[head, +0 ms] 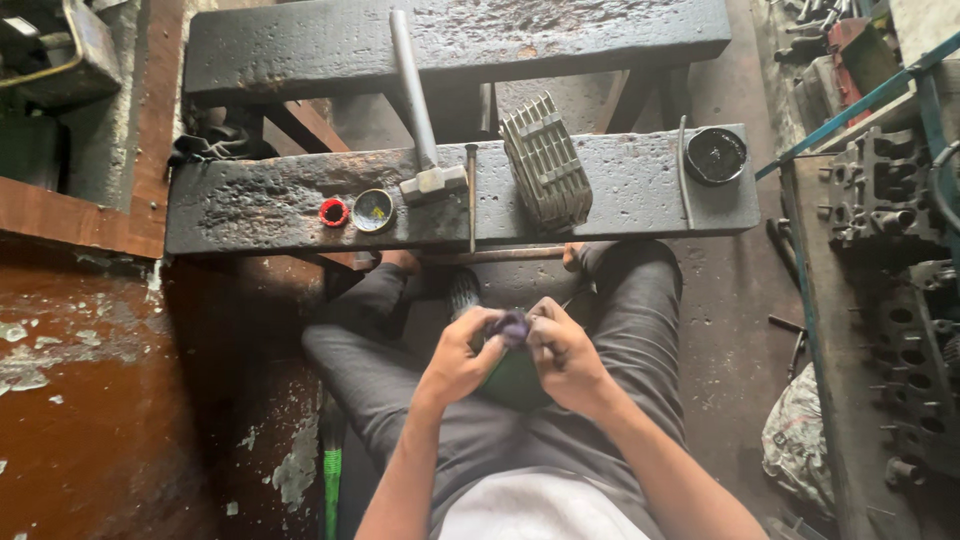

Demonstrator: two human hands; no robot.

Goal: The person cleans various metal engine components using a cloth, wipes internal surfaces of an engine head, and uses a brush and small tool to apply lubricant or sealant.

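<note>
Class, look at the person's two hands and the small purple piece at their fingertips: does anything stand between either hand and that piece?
Nothing visible does. The left hand and right hand both pinch the small purple piece directly, over the lap.

Hammer (420, 120) lies left of finned block (545, 160).

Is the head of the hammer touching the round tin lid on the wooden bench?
Apart. In the head view, the hammer head sits to the right of the round tin lid, and a strip of dark bench shows between them.
</note>
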